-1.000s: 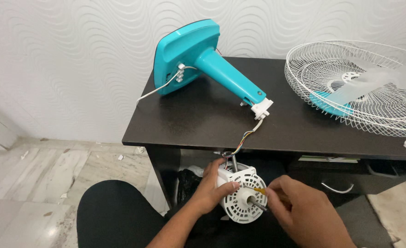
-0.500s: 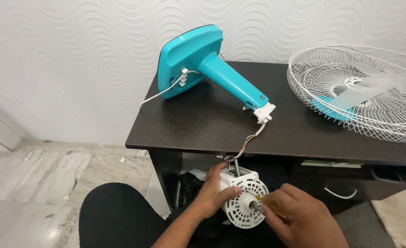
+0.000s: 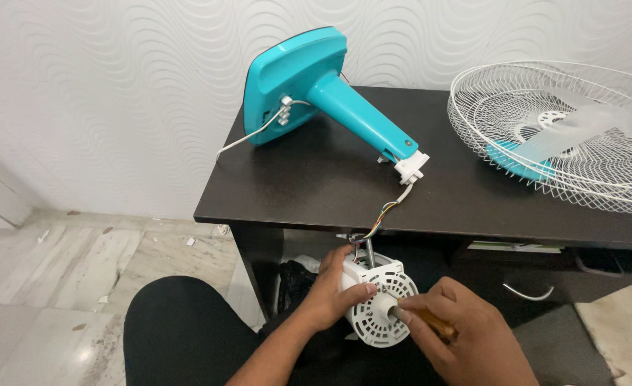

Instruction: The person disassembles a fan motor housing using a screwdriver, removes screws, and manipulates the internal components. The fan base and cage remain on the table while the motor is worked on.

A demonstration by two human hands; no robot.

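Left hand (image 3: 330,289) grips the white vented fan motor housing (image 3: 373,304) in my lap, below the desk (image 3: 316,186) edge. Right hand (image 3: 466,336) is closed on an amber-handled screwdriver (image 3: 423,319), tip at the hub. Risk: the tip slips off smooth rounded plastic and jabs my left fingers; tugging could strain the thin coloured wires (image 3: 384,214) running up to the glossy teal stand (image 3: 330,100). Wire grille (image 3: 566,136) sits on the desk, well apart.
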